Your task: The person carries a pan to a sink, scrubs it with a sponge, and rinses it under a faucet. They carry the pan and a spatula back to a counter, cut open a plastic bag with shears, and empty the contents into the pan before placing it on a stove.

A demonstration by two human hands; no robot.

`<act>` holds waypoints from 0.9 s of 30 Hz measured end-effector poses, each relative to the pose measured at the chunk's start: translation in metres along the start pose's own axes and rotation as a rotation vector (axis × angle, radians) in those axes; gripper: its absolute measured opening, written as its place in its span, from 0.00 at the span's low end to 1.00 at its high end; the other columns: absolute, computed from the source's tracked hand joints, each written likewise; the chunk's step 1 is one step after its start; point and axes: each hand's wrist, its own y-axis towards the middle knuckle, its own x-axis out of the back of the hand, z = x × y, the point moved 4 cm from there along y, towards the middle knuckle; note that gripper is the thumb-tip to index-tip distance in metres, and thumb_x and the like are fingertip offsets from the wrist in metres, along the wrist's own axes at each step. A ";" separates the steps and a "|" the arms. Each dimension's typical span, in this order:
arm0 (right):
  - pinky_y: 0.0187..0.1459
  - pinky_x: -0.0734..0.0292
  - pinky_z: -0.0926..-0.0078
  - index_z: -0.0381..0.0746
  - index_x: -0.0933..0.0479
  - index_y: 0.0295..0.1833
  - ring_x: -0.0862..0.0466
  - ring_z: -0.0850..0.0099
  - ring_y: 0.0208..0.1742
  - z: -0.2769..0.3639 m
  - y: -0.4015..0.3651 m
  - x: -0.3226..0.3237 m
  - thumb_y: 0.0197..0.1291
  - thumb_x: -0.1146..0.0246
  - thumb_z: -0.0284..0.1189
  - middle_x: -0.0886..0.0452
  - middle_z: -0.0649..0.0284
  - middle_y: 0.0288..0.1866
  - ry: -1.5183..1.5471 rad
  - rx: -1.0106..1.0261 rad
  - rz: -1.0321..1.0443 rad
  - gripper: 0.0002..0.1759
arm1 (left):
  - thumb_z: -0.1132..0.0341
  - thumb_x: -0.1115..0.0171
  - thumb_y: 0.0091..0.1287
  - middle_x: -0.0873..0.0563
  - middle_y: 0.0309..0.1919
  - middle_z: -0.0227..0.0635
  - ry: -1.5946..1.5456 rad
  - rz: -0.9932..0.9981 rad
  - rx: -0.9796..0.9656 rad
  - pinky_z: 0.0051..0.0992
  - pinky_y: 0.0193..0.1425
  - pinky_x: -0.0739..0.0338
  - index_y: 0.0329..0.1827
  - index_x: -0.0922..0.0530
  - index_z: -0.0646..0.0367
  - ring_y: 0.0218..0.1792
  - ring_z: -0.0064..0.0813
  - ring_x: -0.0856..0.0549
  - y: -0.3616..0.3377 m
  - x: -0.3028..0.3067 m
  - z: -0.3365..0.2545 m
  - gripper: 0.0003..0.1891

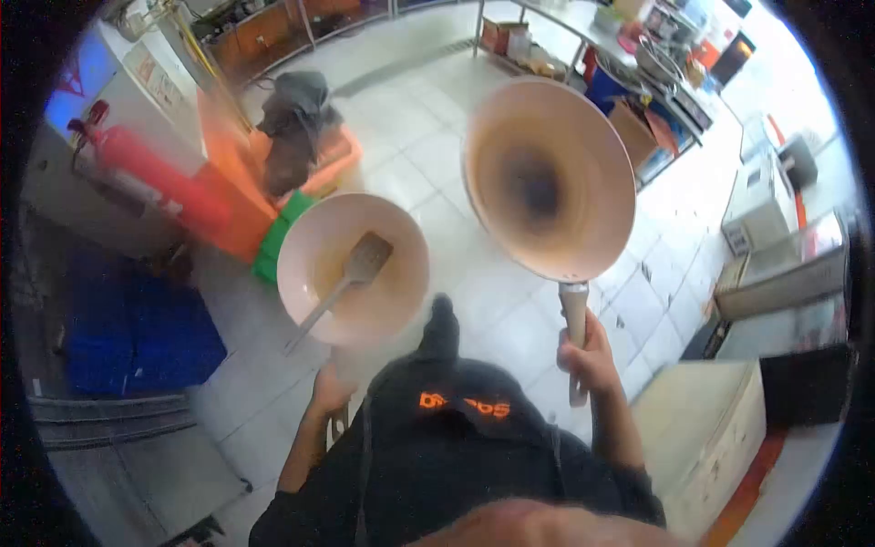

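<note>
Out in front of us, above the tiled floor [428,155], we hold two pans.

- Large pan [547,178]: tipped up so its pale inside faces us, dark patch at the centre. It stands directly above the right hand [591,357], with its pale handle [574,314] running straight down from the rim into the fist.
- Right grip: clamped around the handle, fingers wrapped fully and thumb towards us. The handle's end sticks out below the fist.
- Smaller pan [401,292]: held roughly level, up and slightly right of the left hand [328,392], lower than the large pan and just left of it. The rims are apart.
- Spatula [351,273]: lies inside the smaller pan, blade near the middle, long handle crossing the rim at lower left.
- Left grip: closed under the near edge of the smaller pan. Its handle is mostly hidden, so we cannot see how the fingers sit.
- Between the arms: our dark top with orange lettering [465,404].
- Further out, left: red fire extinguisher [137,169], blue crates [128,328], and an orange crate [333,159] with a grey cloth [296,114] heaped on it.
- Right: white cabinet [702,428].
- Far end: steel desk [583,18] crowded with kitchen gear.
</note>
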 end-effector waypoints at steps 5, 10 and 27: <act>0.14 0.46 0.85 0.39 0.40 0.46 0.39 0.84 0.13 0.013 0.128 0.031 0.42 0.30 0.26 0.38 0.73 0.18 0.173 0.028 -0.163 0.28 | 0.74 0.44 0.41 0.22 0.20 0.38 0.006 -0.177 -0.111 0.29 0.23 0.28 0.30 0.26 0.67 0.18 0.28 0.23 0.090 0.040 -0.105 0.11; 0.14 0.45 0.86 0.39 0.41 0.47 0.38 0.83 0.13 0.048 0.208 0.074 0.44 0.34 0.24 0.38 0.72 0.19 0.162 0.018 -0.306 0.26 | 0.72 0.42 0.40 0.22 0.23 0.41 0.047 -0.156 -0.073 0.31 0.33 0.26 0.36 0.27 0.68 0.29 0.33 0.20 0.206 0.064 -0.200 0.17; 0.17 0.38 0.82 0.39 0.39 0.38 0.36 0.82 0.15 0.193 0.750 0.125 0.52 0.38 0.24 0.36 0.71 0.20 0.159 -0.175 -0.251 0.14 | 0.77 0.48 0.41 0.30 0.15 0.30 -0.184 -0.168 -0.062 0.24 0.14 0.34 0.32 0.31 0.61 0.13 0.23 0.28 0.564 0.137 -0.496 0.12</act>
